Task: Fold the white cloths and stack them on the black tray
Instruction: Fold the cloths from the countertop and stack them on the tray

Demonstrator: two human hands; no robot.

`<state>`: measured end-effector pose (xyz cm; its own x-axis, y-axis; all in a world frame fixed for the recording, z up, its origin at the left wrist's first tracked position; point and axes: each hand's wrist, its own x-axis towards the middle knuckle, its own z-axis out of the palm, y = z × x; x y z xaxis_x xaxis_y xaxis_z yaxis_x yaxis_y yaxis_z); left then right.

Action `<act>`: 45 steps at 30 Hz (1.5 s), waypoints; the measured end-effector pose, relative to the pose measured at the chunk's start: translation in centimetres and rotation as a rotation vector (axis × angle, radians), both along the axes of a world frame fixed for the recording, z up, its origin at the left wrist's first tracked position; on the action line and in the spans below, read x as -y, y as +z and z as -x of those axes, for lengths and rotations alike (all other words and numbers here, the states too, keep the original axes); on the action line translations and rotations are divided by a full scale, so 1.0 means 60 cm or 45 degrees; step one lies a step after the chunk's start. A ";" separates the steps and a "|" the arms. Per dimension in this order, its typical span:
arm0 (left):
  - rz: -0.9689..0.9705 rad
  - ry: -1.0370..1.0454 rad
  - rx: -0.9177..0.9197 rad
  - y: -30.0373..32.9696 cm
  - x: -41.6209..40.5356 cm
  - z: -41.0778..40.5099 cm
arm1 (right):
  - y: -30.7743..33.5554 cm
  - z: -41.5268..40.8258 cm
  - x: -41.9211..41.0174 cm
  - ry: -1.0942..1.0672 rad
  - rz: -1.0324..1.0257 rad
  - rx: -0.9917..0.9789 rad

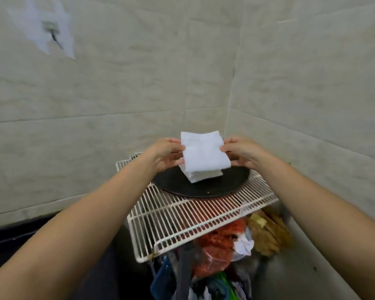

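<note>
A folded white cloth (204, 153) is held between both hands just above the round black tray (225, 187). My left hand (166, 154) pinches its left edge and my right hand (241, 152) pinches its right edge. Under the held cloth, a small stack of folded white cloths (204, 176) rests on the tray; the held cloth hides most of it. Whether the held cloth touches the stack I cannot tell.
The tray sits on a white wire rack (195, 219) in a tiled wall corner. Below the rack hang crumpled plastic bags (217, 252), brown material (266, 234) and assorted clutter. A dark ledge (20, 239) runs along the lower left.
</note>
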<state>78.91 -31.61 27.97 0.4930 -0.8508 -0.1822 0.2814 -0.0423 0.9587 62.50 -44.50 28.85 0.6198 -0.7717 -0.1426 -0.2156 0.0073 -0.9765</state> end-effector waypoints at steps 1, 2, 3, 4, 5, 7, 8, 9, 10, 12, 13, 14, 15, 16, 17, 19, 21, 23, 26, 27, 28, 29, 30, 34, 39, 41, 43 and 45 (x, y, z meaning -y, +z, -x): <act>0.000 0.053 0.018 0.003 0.027 -0.011 | 0.003 -0.020 0.030 0.011 0.034 -0.035; -0.007 0.104 0.034 0.005 0.051 -0.021 | 0.005 -0.039 0.058 0.028 0.063 -0.065; -0.022 0.152 0.048 0.004 0.073 -0.030 | 0.003 -0.055 0.084 0.054 0.078 -0.090; -0.046 0.191 0.056 0.000 0.093 -0.039 | -0.002 -0.071 0.108 0.086 0.080 -0.115; -0.082 0.218 0.063 -0.007 0.110 -0.046 | -0.008 -0.084 0.130 0.120 0.073 -0.142; -0.179 0.241 0.083 -0.024 0.133 -0.055 | -0.027 -0.102 0.163 0.188 0.056 -0.197; -0.227 0.253 0.089 -0.035 0.140 -0.059 | -0.039 -0.109 0.177 0.223 0.052 -0.220; -0.263 0.270 0.091 -0.046 0.145 -0.061 | -0.049 -0.112 0.187 0.262 0.052 -0.243; -0.289 0.292 0.092 -0.057 0.147 -0.063 | -0.058 -0.114 0.193 0.302 0.055 -0.267; -0.318 0.332 0.101 -0.076 0.147 -0.062 | -0.072 -0.113 0.202 0.369 0.068 -0.302; -0.331 0.345 0.107 -0.084 0.146 -0.059 | -0.077 -0.111 0.205 0.397 0.072 -0.309; -0.342 0.350 0.109 -0.090 0.145 -0.056 | -0.080 -0.110 0.208 0.422 0.075 -0.314; -0.349 0.351 0.107 -0.095 0.143 -0.053 | -0.080 -0.107 0.208 0.445 0.070 -0.318; -0.355 0.350 0.103 -0.096 0.141 -0.052 | -0.079 -0.106 0.210 0.458 0.066 -0.326; -0.359 0.347 0.102 -0.095 0.137 -0.051 | -0.074 -0.105 0.208 0.470 0.078 -0.341; -0.364 0.366 0.121 -0.086 0.120 -0.052 | -0.060 -0.110 0.204 0.473 0.228 -0.406; -0.351 0.450 0.219 -0.076 0.091 -0.057 | -0.038 -0.122 0.194 0.432 0.621 -0.532; -0.347 0.548 0.452 -0.065 0.042 -0.061 | -0.015 -0.140 0.156 0.422 0.988 -0.520; -0.463 0.659 0.992 -0.059 -0.077 -0.064 | -0.003 -0.182 0.043 0.570 1.348 -0.349; -0.533 0.694 1.121 -0.061 -0.131 -0.062 | -0.005 -0.197 -0.012 0.644 1.424 -0.298; -0.612 0.728 1.208 -0.065 -0.191 -0.057 | -0.012 -0.210 -0.073 0.723 1.473 -0.250; -0.691 0.758 1.269 -0.072 -0.258 -0.049 | -0.024 -0.223 -0.139 0.797 1.509 -0.194; -0.773 0.779 1.310 -0.081 -0.328 -0.039 | -0.040 -0.233 -0.211 0.858 1.539 -0.144; -1.124 0.875 1.313 -0.127 -0.627 0.014 | -0.127 -0.251 -0.520 1.119 1.613 -0.030; -1.468 1.063 1.038 -0.188 -0.964 0.101 | -0.224 -0.235 -0.866 1.569 1.632 -0.010; -1.564 1.150 0.924 -0.215 -1.076 0.131 | -0.253 -0.235 -0.977 1.710 1.646 0.006; -1.618 1.245 0.836 -0.238 -1.171 0.160 | -0.274 -0.239 -1.074 1.822 1.691 0.013; -1.668 1.325 0.768 -0.263 -1.253 0.181 | -0.294 -0.249 -1.160 1.917 1.736 0.022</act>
<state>68.05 43.60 12.19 0.9302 0.3661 -0.0273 0.3434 -0.8414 0.4173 77.42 25.09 11.22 0.7377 0.6748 -0.0195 0.6597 -0.7267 -0.1918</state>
